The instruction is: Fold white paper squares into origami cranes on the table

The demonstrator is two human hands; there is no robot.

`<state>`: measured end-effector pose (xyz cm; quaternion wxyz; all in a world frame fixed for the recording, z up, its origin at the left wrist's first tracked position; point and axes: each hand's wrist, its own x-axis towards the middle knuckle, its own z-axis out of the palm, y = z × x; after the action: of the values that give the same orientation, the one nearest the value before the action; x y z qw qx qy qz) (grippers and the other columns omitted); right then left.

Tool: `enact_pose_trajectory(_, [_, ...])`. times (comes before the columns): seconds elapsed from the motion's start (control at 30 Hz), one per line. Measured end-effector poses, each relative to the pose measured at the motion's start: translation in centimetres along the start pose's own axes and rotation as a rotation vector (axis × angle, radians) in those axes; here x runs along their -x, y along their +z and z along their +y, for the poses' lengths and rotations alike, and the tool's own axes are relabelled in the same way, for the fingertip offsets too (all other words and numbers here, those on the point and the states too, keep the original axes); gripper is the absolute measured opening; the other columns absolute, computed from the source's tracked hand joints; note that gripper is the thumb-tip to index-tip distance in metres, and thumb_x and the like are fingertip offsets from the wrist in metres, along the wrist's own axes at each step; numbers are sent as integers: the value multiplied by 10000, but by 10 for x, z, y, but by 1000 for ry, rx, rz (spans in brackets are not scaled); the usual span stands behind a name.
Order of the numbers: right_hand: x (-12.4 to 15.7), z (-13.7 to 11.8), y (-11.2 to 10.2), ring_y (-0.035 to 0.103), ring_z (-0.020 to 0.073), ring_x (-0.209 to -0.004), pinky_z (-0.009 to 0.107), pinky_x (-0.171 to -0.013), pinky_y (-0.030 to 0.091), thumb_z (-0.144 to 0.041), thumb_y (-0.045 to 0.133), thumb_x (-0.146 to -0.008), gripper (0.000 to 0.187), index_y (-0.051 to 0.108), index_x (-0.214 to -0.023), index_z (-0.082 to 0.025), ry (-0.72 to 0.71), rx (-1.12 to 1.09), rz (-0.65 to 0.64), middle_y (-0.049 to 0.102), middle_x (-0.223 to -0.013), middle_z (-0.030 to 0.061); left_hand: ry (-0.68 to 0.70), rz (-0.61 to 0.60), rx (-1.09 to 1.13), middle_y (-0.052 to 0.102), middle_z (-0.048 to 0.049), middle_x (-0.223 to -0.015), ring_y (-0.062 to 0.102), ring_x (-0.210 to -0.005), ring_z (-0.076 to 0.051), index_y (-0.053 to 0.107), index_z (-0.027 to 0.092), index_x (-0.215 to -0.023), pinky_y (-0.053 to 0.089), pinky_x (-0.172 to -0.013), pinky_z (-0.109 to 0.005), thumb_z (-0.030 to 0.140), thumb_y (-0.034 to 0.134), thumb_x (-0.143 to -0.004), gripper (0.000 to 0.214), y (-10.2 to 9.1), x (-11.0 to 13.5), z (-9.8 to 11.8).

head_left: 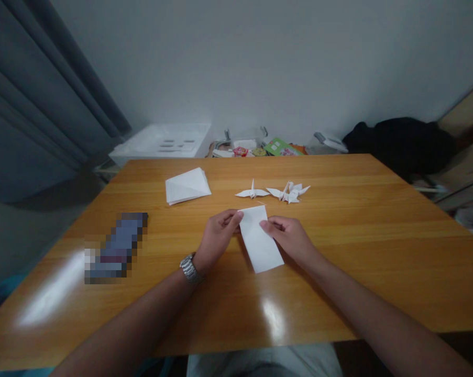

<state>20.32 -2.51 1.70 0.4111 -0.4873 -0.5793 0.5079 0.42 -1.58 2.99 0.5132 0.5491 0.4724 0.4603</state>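
Observation:
A white rectangular sheet of paper (pixel 261 242) is held a little above the table, tilted, between my two hands. My left hand (pixel 221 230), with a metal watch (pixel 190 268) on its wrist, pinches the sheet's upper left corner between thumb and fingers. On the opposite long edge, my right hand (pixel 289 235) grips the paper with its thumb on top; the fingers beneath are partly hidden. Just beyond the sheet sit folded white paper cranes: one (pixel 252 191) with wings spread, and a cluster (pixel 289 192) to its right whose pieces overlap.
A stack of white paper (pixel 187 186) lies at the back left of the wooden table (pixel 358 220). Nearer on the left is a blurred-out, phone-like object (pixel 120 243). Behind the table stand a white plastic tray (pixel 165 141) and assorted small items, including a green packet (pixel 280 147).

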Motion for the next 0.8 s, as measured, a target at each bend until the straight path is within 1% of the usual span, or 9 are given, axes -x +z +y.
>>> enact_pose_trajectory(0.1, [1,-2,0,544,150,-654,250,-578,387,-517,640,-882,378,716,-838,-150,-14,26,-1,675,-761,24,-40,43,89,749,-78,-906,712,-820,-200,719,119,-951,600,-761,-296,540,705,-837,437,-1,-1,-3])
enact_pose_trajectory(0.2, [1,-1,1,541,150,-657,253,-584,386,-504,631,-893,366,716,-830,-153,-34,47,-9,671,-758,22,-55,69,107,756,-79,-899,717,-816,-197,726,117,-921,607,-765,-293,532,736,-813,429,-2,-2,-5])
enact_pose_trajectory(0.4, [2,1,2,530,146,-652,252,-587,390,-492,616,-908,362,713,-815,-156,-57,68,-19,659,-744,19,-43,98,48,748,-54,-802,699,-718,-169,723,124,-803,601,-690,-261,537,765,-781,415,-2,-1,-2])
enact_pose_trajectory(0.6, [3,-3,3,551,160,-673,256,-604,417,-504,613,-902,373,726,-827,-157,-57,87,-8,677,-763,30,-34,140,39,755,-57,-803,701,-706,-170,727,130,-806,594,-659,-252,531,776,-766,406,-1,-2,-1])
enact_pose_trajectory(0.8, [4,-4,3,527,150,-655,245,-593,398,-506,599,-912,388,699,-774,-157,-70,122,1,639,-723,13,-7,181,5,744,-50,-748,699,-682,-170,721,129,-768,580,-619,-237,518,735,-813,392,2,0,0])
